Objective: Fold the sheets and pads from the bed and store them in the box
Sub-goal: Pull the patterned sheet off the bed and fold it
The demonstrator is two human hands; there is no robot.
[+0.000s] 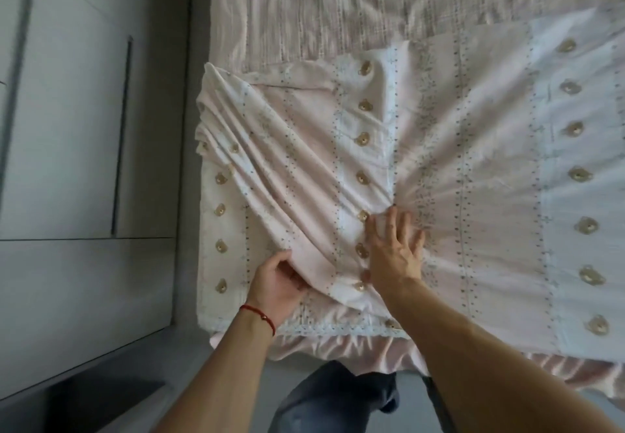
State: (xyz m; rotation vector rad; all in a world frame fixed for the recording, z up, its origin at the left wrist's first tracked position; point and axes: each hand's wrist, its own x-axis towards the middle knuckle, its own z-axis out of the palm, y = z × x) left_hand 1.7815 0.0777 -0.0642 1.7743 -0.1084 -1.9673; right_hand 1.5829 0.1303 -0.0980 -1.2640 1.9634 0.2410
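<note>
A thin, soft sheet point(473, 168) lies spread over the near part of the bed point(338, 9), pale pink with broad white bands running away from the viewer. Each white band carries a row of small tan bear-shaped motifs, and fine dotted and floral lines edge the bands. The fabric looks light and slightly crumpled, like woven cotton.

The left hand point(277, 285) sits near the bed's front-left corner, its fingers curled and pinching a fold of the sheet between thumb and fingertips. From that grip a gathered swag of cloth runs diagonally up and left in long, soft pleats to a bunched corner near the bed's left edge. A thin red cord bracelet point(258, 317) circles the left wrist.

The right hand point(394, 250) lies flat, palm down on the sheet just right of the left hand, fingers spread and pressing the cloth. Fine creases fan out from under its fingertips toward the far right.

Beneath the sheet, a pink bed cover point(389, 351) hangs in loose ruffles over the near edge. Farther up, the bed shows a textured covering with ridged, woven stripes in muted pink-grey.

To the left stand smooth, flat grey cabinet doors point(67, 128) with a slim vertical handle. Dark trousers point(338, 402) show at the bottom.
</note>
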